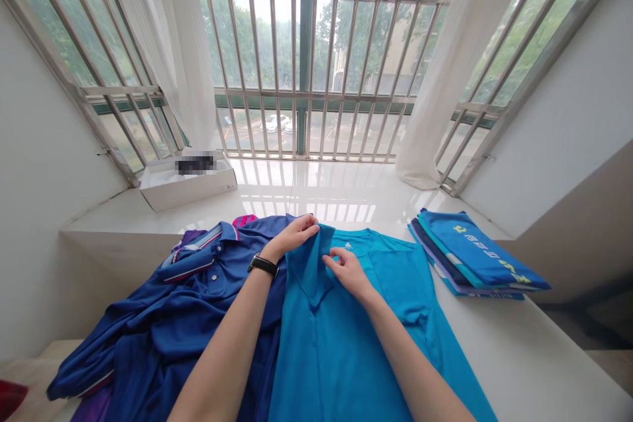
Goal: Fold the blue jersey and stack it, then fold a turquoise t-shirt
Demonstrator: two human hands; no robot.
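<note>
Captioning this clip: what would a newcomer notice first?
A tall barred window with white sheer curtains dominates the far end. Centre front, the left hand and right hand are at the raised collar of a turquoise short-sleeved shirt, beside a crumpled navy polo shirt. A folded stack of blue printed shirts sits right.

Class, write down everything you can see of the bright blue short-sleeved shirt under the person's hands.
The bright blue short-sleeved shirt looks like smooth knit, with a small pale chest logo. It lies spread on a white ledge, running out of view below. A fold stands up near its top, held by the left hand and touched by the fingers of the right hand. Its edge meets a navy polo shirt.
</note>
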